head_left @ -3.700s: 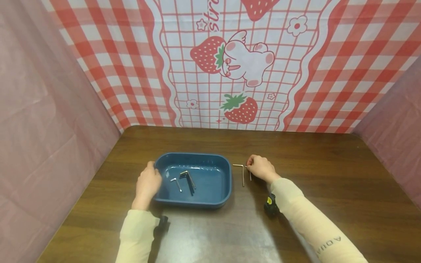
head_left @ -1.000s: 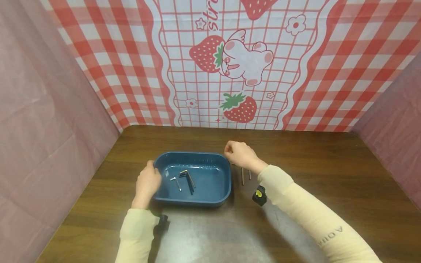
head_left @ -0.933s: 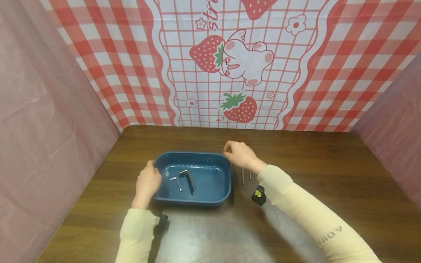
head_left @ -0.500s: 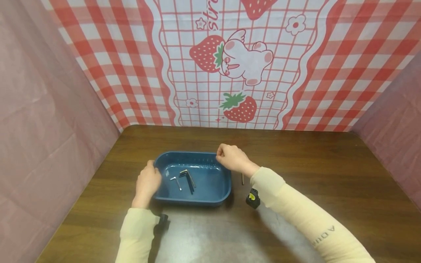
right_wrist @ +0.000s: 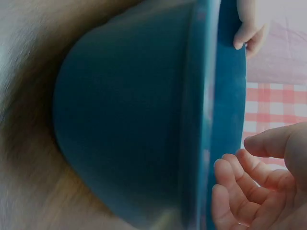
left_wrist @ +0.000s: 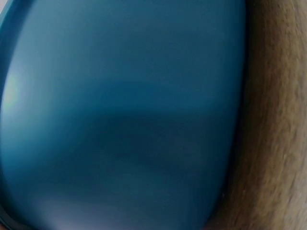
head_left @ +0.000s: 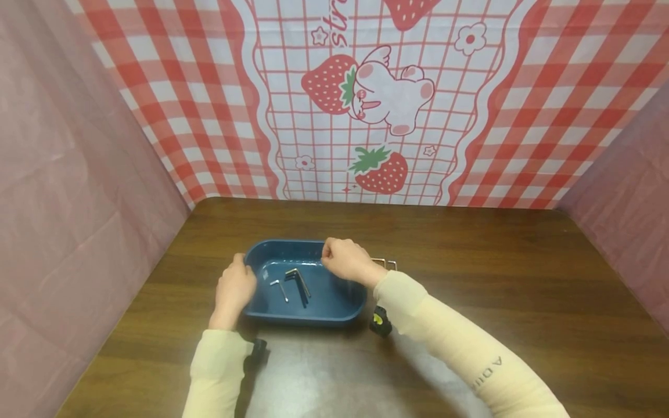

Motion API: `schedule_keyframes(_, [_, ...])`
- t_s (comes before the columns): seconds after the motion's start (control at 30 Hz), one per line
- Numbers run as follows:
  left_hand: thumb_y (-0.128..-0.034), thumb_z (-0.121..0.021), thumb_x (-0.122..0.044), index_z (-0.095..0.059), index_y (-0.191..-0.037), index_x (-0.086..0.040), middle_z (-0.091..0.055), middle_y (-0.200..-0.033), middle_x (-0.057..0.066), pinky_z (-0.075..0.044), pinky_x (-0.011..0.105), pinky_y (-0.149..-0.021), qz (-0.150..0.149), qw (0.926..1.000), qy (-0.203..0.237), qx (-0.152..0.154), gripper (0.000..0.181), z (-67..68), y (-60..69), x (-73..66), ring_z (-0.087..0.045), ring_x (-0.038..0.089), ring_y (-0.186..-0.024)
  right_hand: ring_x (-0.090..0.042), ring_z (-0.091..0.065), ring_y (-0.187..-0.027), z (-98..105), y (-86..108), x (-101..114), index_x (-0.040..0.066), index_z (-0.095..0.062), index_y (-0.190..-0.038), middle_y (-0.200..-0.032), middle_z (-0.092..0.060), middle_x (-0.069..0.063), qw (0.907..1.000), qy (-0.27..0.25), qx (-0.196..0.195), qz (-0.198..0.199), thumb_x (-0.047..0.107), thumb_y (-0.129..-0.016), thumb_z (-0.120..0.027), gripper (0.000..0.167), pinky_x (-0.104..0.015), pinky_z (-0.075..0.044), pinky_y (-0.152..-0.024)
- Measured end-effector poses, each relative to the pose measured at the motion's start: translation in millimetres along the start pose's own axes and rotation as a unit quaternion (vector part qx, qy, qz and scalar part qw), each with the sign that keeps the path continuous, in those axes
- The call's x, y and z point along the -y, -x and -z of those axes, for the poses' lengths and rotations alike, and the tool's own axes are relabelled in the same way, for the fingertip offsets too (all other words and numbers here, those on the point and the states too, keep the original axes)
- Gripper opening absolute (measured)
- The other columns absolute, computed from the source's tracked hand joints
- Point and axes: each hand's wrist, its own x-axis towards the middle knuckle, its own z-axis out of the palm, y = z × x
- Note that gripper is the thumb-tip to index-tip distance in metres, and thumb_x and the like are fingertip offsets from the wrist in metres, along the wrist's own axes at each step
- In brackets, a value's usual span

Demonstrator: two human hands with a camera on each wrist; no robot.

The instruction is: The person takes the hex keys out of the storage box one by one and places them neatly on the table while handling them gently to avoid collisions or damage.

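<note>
My left hand (head_left: 235,287) grips the left rim of a blue tray (head_left: 308,319); the right wrist view shows its thumb and fingers (right_wrist: 252,36) over the rim. Inside the tray lie a small silver hex key (head_left: 283,292), a brass-coloured hex key (head_left: 304,283) and a dark one (head_left: 303,297) beside it. My right hand (head_left: 349,260) hangs over the tray's right end. In the right wrist view that hand (right_wrist: 261,184) has loosely bent fingers, the thumb apart from them, and nothing visible between. The left wrist view shows the tray (left_wrist: 120,110), not the hand.
Two more L-shaped keys, a brass-coloured one (head_left: 378,260) and a silver one (head_left: 392,265), lie on the wooden table (head_left: 496,278) right of the tray, partly behind my right wrist. A red-and-white checked cloth (head_left: 209,104) hangs behind, with pink cloth at both sides.
My right hand has moved left, from the keys on the table, past the tray's right rear corner, to above the tray. My left hand and the keys inside the tray have stayed put.
</note>
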Motion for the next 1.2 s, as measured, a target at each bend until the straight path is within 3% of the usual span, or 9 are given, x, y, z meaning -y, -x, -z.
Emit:
schedule_keyframes(0.27, [-0.0927,-0.031,-0.014,-0.037,-0.13,0.004,-0.05,-0.121,0.032,-0.042,0.057,-0.083,0.001,1.0,0.0,0.005,0.041,-0.5,-0.4,0.8,-0.051,0.051,-0.103,-0.012,-0.055,-0.062,-14.8,-1.8,11.9,0.01,-0.059,-0.094,-0.077,-0.06,0.001,0.9992,0.007,0.038,-0.009,0.02,-0.087,-0.055,0.013,-0.027,-0.045,-0.056])
schedule_keyframes(0.6, [-0.0928,-0.031,-0.014,-0.037,-0.129,0.003,-0.051,-0.121,0.031,-0.042,0.057,-0.082,0.002,1.0,-0.002,0.005,0.041,-1.0,-1.2,1.0,-0.052,0.05,-0.102,-0.013,-0.053,-0.059,-33.6,0.0,21.5,0.011,-0.06,-0.086,-0.069,-0.057,0.002,0.9974,0.03,0.063,-0.019,0.024,-0.084,-0.059,0.012,-0.028,-0.041,-0.051])
schedule_keyframes(0.83, [-0.0928,-0.03,-0.014,-0.036,-0.13,0.003,-0.051,-0.121,0.031,-0.042,0.057,-0.082,0.002,1.0,0.0,0.007,0.041,-0.5,-1.7,1.0,-0.052,0.05,-0.103,-0.015,-0.05,-0.054,-45.2,1.2,24.8,0.013,-0.055,-0.062,-0.059,-0.053,0.0,0.9937,0.085,0.069,-0.024,0.034,-0.082,-0.061,0.031,-0.032,-0.042,-0.049])
schedule_keyframes(1.2, [-0.0926,-0.03,-0.015,-0.037,-0.13,0.002,-0.051,-0.122,0.03,-0.042,0.057,-0.082,0.004,1.0,-0.004,0.008,0.041,-1.2,-2.9,0.8,-0.052,0.05,-0.103,-0.021,-0.061,-0.069,-55.3,1.6,33.1,0.012,-0.06,-0.065,-0.076,-0.064,-0.006,0.9893,0.123,0.07,-0.038,0.046,-0.079,-0.062,0.037,-0.038,-0.047,-0.057])
